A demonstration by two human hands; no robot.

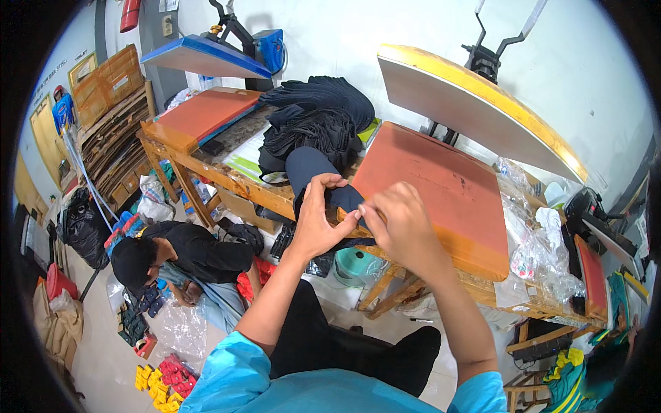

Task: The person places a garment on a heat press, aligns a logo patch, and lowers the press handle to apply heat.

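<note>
Both hands pinch it: left hand (315, 224) and right hand (401, 224) fingers grip the dark garment (313, 172) at the orange press pad (434, 186), smoothing comes next

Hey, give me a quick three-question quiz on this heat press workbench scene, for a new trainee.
1. True or false: both hands, the left hand and the right hand, are on the dark navy cloth at the near edge of the orange press pad.
2. The raised yellow-edged press plate is: A) shut down on the pad, B) swung open above it, C) lying on the floor.
3. Fill in: a person in black crouches on the ____ to the wearer's left.

Key: 1 true; 2 B; 3 floor.
</note>
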